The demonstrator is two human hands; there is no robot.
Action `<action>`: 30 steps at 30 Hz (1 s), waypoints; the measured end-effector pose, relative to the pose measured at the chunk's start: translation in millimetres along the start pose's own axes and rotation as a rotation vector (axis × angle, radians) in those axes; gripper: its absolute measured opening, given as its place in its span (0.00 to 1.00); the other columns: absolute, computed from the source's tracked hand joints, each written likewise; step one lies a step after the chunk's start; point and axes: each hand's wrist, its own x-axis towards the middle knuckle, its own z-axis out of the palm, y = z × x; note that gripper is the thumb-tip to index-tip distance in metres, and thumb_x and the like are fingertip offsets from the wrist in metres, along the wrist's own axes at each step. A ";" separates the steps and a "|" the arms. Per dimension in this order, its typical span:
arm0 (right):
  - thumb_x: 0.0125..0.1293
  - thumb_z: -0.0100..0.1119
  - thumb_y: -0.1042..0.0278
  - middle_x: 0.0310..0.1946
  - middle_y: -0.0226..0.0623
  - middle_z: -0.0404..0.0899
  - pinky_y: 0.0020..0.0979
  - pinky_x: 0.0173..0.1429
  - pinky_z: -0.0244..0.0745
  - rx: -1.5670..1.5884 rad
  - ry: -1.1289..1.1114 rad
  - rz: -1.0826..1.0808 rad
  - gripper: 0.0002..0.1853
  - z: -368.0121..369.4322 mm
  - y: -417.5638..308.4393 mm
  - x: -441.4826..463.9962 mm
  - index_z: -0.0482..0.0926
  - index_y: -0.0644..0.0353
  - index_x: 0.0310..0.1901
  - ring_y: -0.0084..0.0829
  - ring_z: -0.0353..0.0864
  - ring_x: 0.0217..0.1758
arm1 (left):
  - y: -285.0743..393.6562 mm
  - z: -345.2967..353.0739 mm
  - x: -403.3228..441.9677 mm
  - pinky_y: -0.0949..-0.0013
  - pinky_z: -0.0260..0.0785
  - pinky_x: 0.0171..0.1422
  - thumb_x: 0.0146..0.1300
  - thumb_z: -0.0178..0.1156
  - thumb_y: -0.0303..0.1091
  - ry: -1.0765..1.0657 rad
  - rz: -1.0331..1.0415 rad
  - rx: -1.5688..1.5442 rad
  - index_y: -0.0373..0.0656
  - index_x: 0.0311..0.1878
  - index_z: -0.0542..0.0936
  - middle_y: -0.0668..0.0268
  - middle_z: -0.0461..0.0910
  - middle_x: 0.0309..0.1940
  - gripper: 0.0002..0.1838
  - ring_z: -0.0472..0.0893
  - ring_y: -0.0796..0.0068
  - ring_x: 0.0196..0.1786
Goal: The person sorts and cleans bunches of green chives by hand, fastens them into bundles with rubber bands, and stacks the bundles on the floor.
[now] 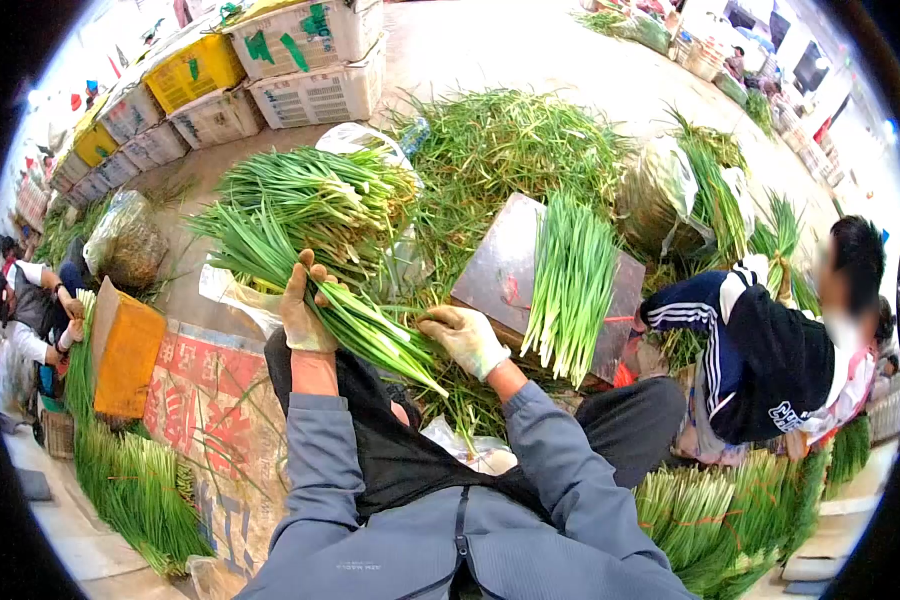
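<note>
My left hand point(308, 306), in a soiled pale glove, is wrapped round a bunch of garlic chives point(372, 328). Its leaves point to the upper left and its pale stem ends to the lower right. Beside those stems, my right hand point(464, 338), gloved too, has thumb and fingers pinched together; what lies between the fingertips is too small to make out. A large pile of chives point(300, 195) rises just beyond my left hand. To the right, a neat layer of chives point(572, 285) rests on a dark board point(500, 255).
Loose green trimmings point(515, 135) are heaped ahead. Stacked crates point(315, 75) stand at the upper left. A co-worker point(770, 340) sits close on my right, near tied chive bundles point(720, 510). More bundles point(135, 490) and an orange block point(128, 355) are on my left.
</note>
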 end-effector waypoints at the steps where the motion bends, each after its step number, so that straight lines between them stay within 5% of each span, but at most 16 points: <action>1: 0.71 0.62 0.67 0.40 0.39 0.88 0.29 0.52 0.78 -0.064 0.166 -0.050 0.12 5.0 15.5 -3.4 0.84 0.64 0.50 0.30 0.85 0.44 | 2.9 6.0 -2.4 0.65 0.72 0.37 0.75 0.58 0.39 -0.021 0.005 -0.035 0.46 0.59 0.79 0.68 0.85 0.37 0.15 0.74 0.78 0.23; 3: 0.69 0.60 0.61 0.45 0.50 0.85 0.42 0.54 0.79 -0.309 0.249 -0.027 0.14 -3.0 54.1 -18.7 0.85 0.57 0.51 0.50 0.85 0.50 | 13.1 7.1 -8.8 0.64 0.71 0.38 0.76 0.56 0.39 -0.115 -0.012 -0.051 0.46 0.60 0.79 0.67 0.85 0.37 0.15 0.74 0.76 0.24; 6: 0.63 0.67 0.54 0.50 0.48 0.85 0.41 0.60 0.78 -0.856 -0.265 0.410 0.22 -28.0 127.2 -52.2 0.84 0.59 0.53 0.48 0.85 0.54 | 20.4 9.5 -21.0 0.65 0.70 0.37 0.77 0.55 0.41 -0.101 0.021 -0.007 0.46 0.61 0.77 0.68 0.84 0.36 0.15 0.74 0.77 0.24; 8: 0.57 0.70 0.49 0.57 0.52 0.82 0.41 0.64 0.76 -1.022 -0.605 0.579 0.31 -41.0 100.5 -61.5 0.81 0.61 0.58 0.49 0.82 0.60 | 20.7 14.5 -21.1 0.66 0.68 0.35 0.77 0.55 0.40 -0.127 0.032 0.006 0.46 0.60 0.77 0.68 0.82 0.35 0.15 0.73 0.78 0.23; 11: 0.65 0.67 0.55 0.56 0.51 0.83 0.38 0.64 0.76 -0.632 0.063 0.221 0.25 -33.6 41.0 -52.4 0.81 0.63 0.58 0.45 0.83 0.58 | 13.6 14.4 -19.7 0.69 0.62 0.35 0.78 0.53 0.40 -0.197 0.002 -0.007 0.44 0.60 0.76 0.71 0.78 0.33 0.15 0.67 0.82 0.22; 13: 0.70 0.62 0.59 0.48 0.44 0.86 0.34 0.56 0.79 -0.183 0.121 -0.011 0.19 -22.4 3.9 -36.0 0.82 0.64 0.54 0.35 0.86 0.48 | 5.9 18.8 -16.5 0.69 0.67 0.33 0.75 0.58 0.40 -0.157 -0.025 -0.021 0.44 0.58 0.78 0.69 0.83 0.33 0.15 0.71 0.80 0.21; 15: 0.72 0.58 0.61 0.41 0.36 0.87 0.31 0.50 0.80 0.075 -0.064 0.258 0.17 -13.0 -61.9 -30.2 0.82 0.66 0.52 0.26 0.85 0.39 | -2.1 19.7 -12.9 0.69 0.67 0.33 0.74 0.60 0.40 -0.183 -0.031 0.049 0.44 0.57 0.79 0.69 0.83 0.33 0.15 0.71 0.80 0.21; 16: 0.73 0.57 0.57 0.36 0.34 0.87 0.30 0.45 0.79 -0.043 -0.061 0.194 0.19 -1.9 -77.8 -28.9 0.82 0.66 0.52 0.26 0.85 0.35 | -5.3 22.0 -13.5 0.68 0.67 0.33 0.72 0.62 0.41 -0.165 -0.050 0.064 0.44 0.56 0.80 0.68 0.83 0.33 0.15 0.71 0.79 0.20; 19: 0.69 0.61 0.46 0.39 0.45 0.87 0.33 0.53 0.78 -0.174 -0.127 0.087 0.27 20.7 -97.2 -18.4 0.84 0.66 0.52 0.32 0.86 0.44 | -12.2 25.4 -15.2 0.66 0.70 0.37 0.69 0.65 0.41 -0.178 -0.094 0.114 0.45 0.56 0.80 0.68 0.83 0.33 0.17 0.72 0.78 0.21; 20: 0.68 0.64 0.49 0.39 0.44 0.86 0.30 0.50 0.78 0.084 -0.221 0.345 0.27 21.5 -101.4 -18.9 0.83 0.69 0.53 0.29 0.85 0.41 | -13.6 24.8 -18.3 0.65 0.73 0.41 0.68 0.66 0.41 -0.129 -0.110 0.130 0.44 0.56 0.79 0.68 0.83 0.33 0.18 0.73 0.77 0.21; 24: 0.70 0.63 0.64 0.38 0.31 0.83 0.25 0.44 0.76 0.357 -0.047 0.313 0.18 34.4 -80.5 -23.3 0.80 0.70 0.53 0.21 0.80 0.39 | -12.9 25.0 -28.2 0.67 0.77 0.37 0.65 0.68 0.37 0.004 -0.075 0.229 0.39 0.58 0.77 0.64 0.84 0.35 0.21 0.76 0.76 0.23; 27: 0.71 0.62 0.65 0.39 0.32 0.83 0.23 0.40 0.75 0.402 -0.037 0.142 0.20 32.7 -55.9 -27.8 0.77 0.69 0.58 0.19 0.80 0.35 | -9.2 21.8 -25.4 0.72 0.75 0.29 0.64 0.69 0.36 0.053 -0.069 0.282 0.37 0.58 0.77 0.64 0.84 0.35 0.22 0.78 0.77 0.23; 30: 0.68 0.65 0.67 0.39 0.34 0.83 0.24 0.39 0.75 0.322 -0.069 0.224 0.25 28.7 -60.1 -31.9 0.72 0.72 0.61 0.20 0.80 0.34 | -12.0 23.8 -24.5 0.74 0.74 0.26 0.63 0.70 0.36 0.122 -0.062 0.342 0.37 0.56 0.78 0.63 0.84 0.33 0.21 0.79 0.76 0.23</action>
